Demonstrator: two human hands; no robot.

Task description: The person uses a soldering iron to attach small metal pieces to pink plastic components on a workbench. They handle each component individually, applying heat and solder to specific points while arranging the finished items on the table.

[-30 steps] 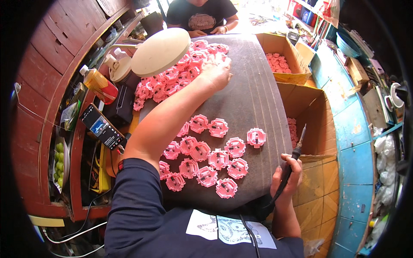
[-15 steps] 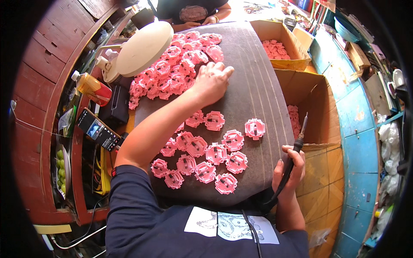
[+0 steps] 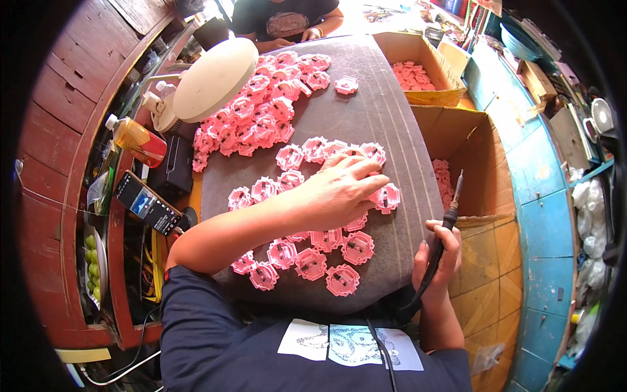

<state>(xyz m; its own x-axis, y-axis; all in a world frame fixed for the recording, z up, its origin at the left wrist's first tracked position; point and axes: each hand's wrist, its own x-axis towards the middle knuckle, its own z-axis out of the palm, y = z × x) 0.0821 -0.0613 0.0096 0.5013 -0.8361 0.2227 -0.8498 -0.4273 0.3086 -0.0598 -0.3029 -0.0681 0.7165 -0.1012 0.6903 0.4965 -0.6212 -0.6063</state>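
My left hand (image 3: 346, 186) reaches across the dark grey mat with its fingers spread, palm down over several pink plastic housings. Its fingertips are by a pink housing (image 3: 385, 198) at the right of the group; whether they touch it I cannot tell. The hand and forearm hide some pieces. Just beyond the fingers lies a row of the same parts, such as this housing (image 3: 315, 149). My right hand (image 3: 439, 255) is closed around a soldering iron (image 3: 450, 219), its tip pointing up and away beside the mat's right edge.
A heap of pink housings (image 3: 245, 121) covers the mat's far left, under a round lamp head (image 3: 215, 80). One lone housing (image 3: 346, 85) lies right of it. Cardboard boxes (image 3: 467, 134) with pink parts stand to the right. A phone (image 3: 149, 204) and bottle (image 3: 137, 140) are left. Another person (image 3: 284, 19) sits opposite.
My left hand has come nearer from the heap's right edge to the spread-out housings. More housings now lie in rows past it, and one sits alone farther off. The right hand stays put.
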